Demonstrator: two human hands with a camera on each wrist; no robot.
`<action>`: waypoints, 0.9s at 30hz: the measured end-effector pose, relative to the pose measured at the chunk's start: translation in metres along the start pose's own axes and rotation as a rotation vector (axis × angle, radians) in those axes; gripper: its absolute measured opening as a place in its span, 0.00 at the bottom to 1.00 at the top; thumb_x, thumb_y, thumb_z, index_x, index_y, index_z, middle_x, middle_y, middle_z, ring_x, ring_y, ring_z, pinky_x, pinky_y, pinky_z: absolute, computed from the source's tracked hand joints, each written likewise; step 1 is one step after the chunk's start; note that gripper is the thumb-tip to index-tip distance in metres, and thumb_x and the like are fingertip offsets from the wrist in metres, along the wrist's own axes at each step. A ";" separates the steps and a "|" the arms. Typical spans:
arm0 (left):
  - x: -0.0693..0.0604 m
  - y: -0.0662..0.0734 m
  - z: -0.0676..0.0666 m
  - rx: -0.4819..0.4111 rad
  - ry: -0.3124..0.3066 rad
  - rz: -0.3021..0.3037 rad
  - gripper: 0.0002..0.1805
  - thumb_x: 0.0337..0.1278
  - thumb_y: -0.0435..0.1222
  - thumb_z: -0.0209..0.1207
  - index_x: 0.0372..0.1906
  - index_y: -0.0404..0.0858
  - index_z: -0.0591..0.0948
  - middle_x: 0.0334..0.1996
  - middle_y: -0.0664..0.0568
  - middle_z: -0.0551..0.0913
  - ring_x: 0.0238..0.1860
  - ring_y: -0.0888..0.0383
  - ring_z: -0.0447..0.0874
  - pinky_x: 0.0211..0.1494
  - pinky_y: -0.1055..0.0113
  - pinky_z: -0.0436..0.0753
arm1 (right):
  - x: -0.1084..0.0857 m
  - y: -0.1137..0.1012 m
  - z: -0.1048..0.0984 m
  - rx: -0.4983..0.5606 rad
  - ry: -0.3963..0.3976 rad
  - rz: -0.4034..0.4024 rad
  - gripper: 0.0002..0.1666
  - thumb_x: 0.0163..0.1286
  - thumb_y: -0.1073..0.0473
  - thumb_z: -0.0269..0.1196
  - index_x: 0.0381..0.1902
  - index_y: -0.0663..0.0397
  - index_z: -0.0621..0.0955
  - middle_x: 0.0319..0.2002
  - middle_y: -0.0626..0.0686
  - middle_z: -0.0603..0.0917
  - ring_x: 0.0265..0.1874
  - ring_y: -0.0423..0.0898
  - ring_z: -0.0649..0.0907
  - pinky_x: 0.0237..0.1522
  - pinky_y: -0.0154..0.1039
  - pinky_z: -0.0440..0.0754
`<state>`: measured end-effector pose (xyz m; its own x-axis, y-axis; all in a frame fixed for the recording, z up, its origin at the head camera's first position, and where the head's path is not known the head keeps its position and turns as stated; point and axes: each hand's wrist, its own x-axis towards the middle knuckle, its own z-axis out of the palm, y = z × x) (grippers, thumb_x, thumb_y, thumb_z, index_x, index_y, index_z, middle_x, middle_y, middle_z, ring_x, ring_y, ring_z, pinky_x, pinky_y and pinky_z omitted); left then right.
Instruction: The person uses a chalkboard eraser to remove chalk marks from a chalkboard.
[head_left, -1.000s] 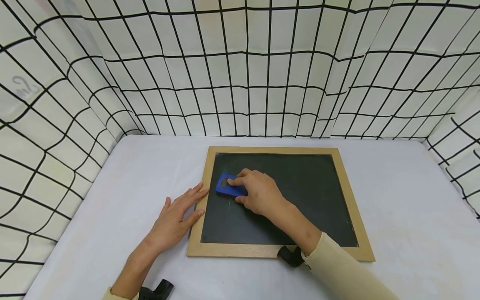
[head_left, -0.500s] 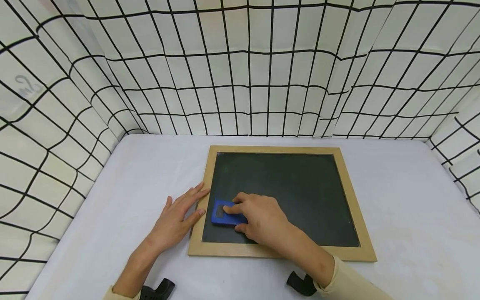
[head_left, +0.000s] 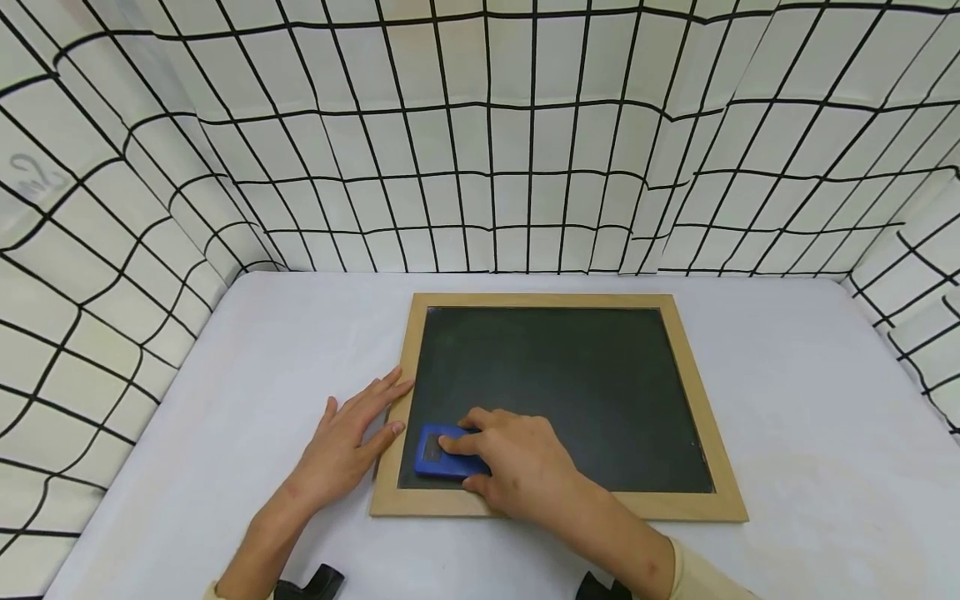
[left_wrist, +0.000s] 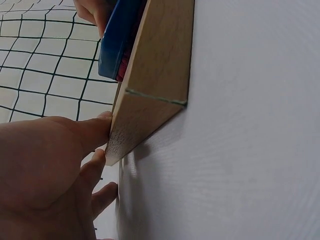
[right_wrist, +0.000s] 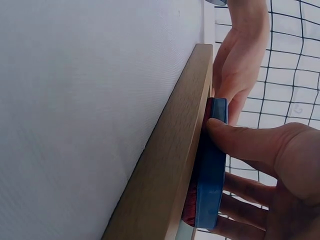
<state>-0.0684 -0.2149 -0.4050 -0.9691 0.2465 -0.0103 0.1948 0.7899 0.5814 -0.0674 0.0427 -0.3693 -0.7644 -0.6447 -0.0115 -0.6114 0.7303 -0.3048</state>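
Note:
A dark chalkboard (head_left: 555, 383) in a pale wooden frame lies flat on the white table. My right hand (head_left: 525, 462) grips a blue eraser (head_left: 432, 454) down on the board's lower left corner, thumb on the near side and fingers across its top and far side. In the right wrist view the eraser (right_wrist: 212, 170) shows a dark red underside against the board. My left hand (head_left: 341, 450) rests with extended fingers on the frame's left edge. The left wrist view shows its fingertips touching the wooden frame (left_wrist: 145, 110).
A white cloth (head_left: 810, 400) covers the table around the board. Black wire grid (head_left: 510, 142) with white sheeting behind it stands along the back and both sides. A black wrist mount (head_left: 311, 583) shows at the left wrist.
My right hand has slid the blue eraser down the board's left side, from the upper middle to the lower left corner. A faint chalk mark seen earlier there is gone. The left hand stays put.

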 end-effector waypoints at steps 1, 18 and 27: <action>0.000 0.000 0.000 0.001 0.002 0.001 0.29 0.77 0.44 0.57 0.78 0.52 0.69 0.83 0.48 0.61 0.81 0.34 0.59 0.75 0.18 0.41 | 0.000 0.000 0.000 0.002 0.002 0.001 0.32 0.62 0.45 0.77 0.64 0.28 0.83 0.59 0.44 0.86 0.57 0.44 0.88 0.44 0.43 0.89; -0.001 -0.003 -0.001 -0.006 0.007 -0.005 0.29 0.77 0.44 0.57 0.78 0.53 0.69 0.83 0.49 0.61 0.82 0.34 0.58 0.75 0.18 0.40 | 0.010 0.002 -0.002 0.015 0.000 0.020 0.31 0.63 0.47 0.77 0.65 0.30 0.84 0.61 0.45 0.86 0.59 0.45 0.87 0.46 0.44 0.90; 0.001 -0.001 -0.001 -0.019 0.004 0.000 0.29 0.77 0.45 0.57 0.78 0.52 0.70 0.83 0.49 0.61 0.82 0.34 0.58 0.74 0.18 0.39 | 0.032 0.013 -0.007 0.010 -0.002 0.095 0.32 0.64 0.48 0.76 0.66 0.31 0.82 0.67 0.47 0.83 0.64 0.50 0.85 0.53 0.51 0.89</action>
<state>-0.0696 -0.2159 -0.4052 -0.9696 0.2446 -0.0072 0.1921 0.7789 0.5971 -0.1013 0.0335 -0.3667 -0.8182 -0.5733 -0.0427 -0.5344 0.7858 -0.3113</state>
